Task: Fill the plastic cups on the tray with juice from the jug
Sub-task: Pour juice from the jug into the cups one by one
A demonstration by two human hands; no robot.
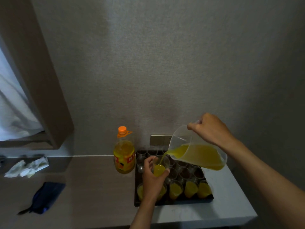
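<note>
Just below the frame's centre we see our left hand (pixel 152 179) curled round a clear plastic cup (pixel 160 166), lifted over the dark rectangular tray (pixel 137 202). Our right hand (pixel 209 129) grips the tilted clear plastic jug (pixel 198 152), yellow juice (pixel 162 158) streaming into the cup. Filled cups (pixel 191 189) line the tray's lower edge; an orange-capped juice bottle (pixel 124 154) stands just left.

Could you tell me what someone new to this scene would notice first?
The bright yellow stream of juice stands out: the right hand tilts a clear jug over a cup that the left hand holds above the dark tray. Along the tray's near edge stands a row of filled cups. Left of the tray stands an orange-capped bottle.
</note>
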